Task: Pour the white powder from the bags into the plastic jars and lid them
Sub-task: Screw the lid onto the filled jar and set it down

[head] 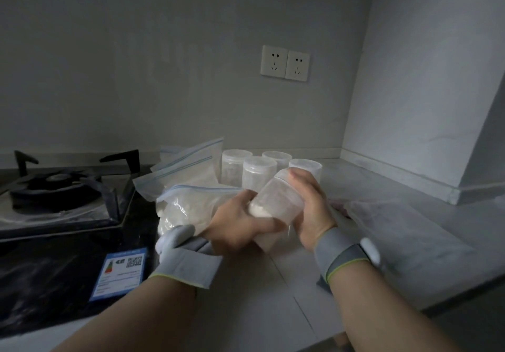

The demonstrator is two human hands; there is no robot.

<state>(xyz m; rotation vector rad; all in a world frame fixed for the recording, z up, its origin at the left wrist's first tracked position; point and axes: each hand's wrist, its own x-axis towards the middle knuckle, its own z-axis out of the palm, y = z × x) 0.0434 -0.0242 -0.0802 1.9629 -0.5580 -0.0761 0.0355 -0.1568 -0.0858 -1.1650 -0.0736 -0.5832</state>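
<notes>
Fingers (pixel 296 179) of the right hand (pixel 308 209) and left hand (pixel 237 223) grip a tilted clear plastic jar (pixel 278 201), white powder (pixel 258 211) pooled at its lower end.

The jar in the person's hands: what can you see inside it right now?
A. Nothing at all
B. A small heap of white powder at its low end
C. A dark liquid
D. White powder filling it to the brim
B: the tilted jar, gripped by the left hand and right hand, shows only a small heap of white powder at its lower end; the rest looks clear.
</notes>
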